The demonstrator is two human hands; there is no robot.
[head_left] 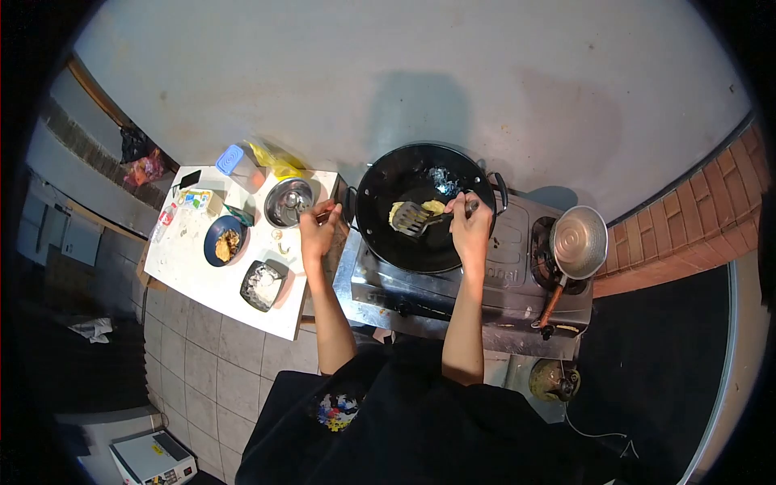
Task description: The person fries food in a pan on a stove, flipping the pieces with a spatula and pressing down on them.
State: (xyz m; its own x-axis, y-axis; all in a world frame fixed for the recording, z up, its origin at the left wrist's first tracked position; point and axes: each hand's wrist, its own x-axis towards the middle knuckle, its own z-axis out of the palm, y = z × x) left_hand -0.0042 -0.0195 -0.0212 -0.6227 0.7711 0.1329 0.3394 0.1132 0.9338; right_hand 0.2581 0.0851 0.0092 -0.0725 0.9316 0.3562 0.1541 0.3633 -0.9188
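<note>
My right hand (471, 225) is closed round the handle of a slotted turner (413, 220). The turner's blade lies in a large black wok (404, 257), over pieces of yellowish food (434, 206). My left hand (318, 236) is raised just left of the wok, beside its left handle (350, 208). Its fingers are pinched together near a thin dark shape; what they hold, if anything, I cannot make out. A steel bowl (279, 220) stands close to the left of that hand.
The wok sits on a gas stove (505, 250); a saucepan (579, 242) occupies the right burner. On the white table (182, 275) are a blue bowl of fried food (217, 234), a dark square dish of white powder (263, 286), a blue-lidded container (239, 164) and a yellow bag (277, 162).
</note>
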